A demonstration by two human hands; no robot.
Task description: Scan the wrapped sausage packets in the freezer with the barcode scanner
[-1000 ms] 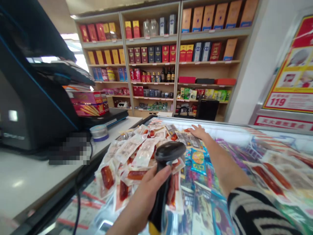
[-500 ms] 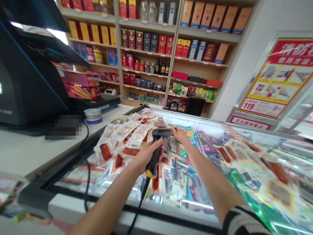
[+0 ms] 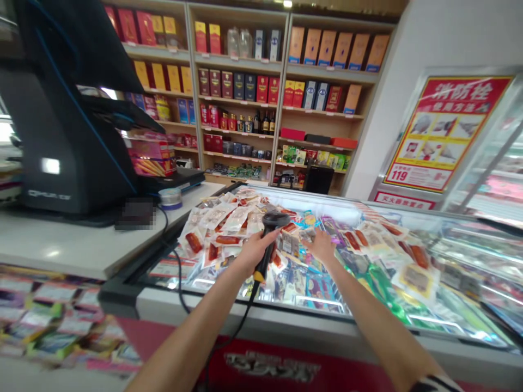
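Note:
My left hand (image 3: 254, 253) is wrapped round the handle of a black barcode scanner (image 3: 268, 256) with a yellow-tipped base, held upright above the glass top of a freezer chest (image 3: 183, 296). Right of the scanner, my right hand (image 3: 322, 247) pinches a small greyish snack packet (image 3: 308, 234); its print is too blurred to read. Beside the scanner lies another packet with its grey back up (image 3: 290, 245). A heap of clear vacuum packs of reddish meat snacks (image 3: 223, 218) spreads over the glass to the left of my hands.
More vacuum packs (image 3: 408, 256) lie on the glass at the right. On the left, a white counter (image 3: 73, 247) carries a black checkout terminal (image 3: 77, 136) and a round tin (image 3: 170, 198). The scanner's cable (image 3: 241, 324) hangs over the freezer's front. Shelves of boxes (image 3: 241, 87) stand behind.
My right hand has moved from beside the scanner's head to the right, with a packet in its fingers. The scanner stays in my left hand. The view has shifted and tilted.

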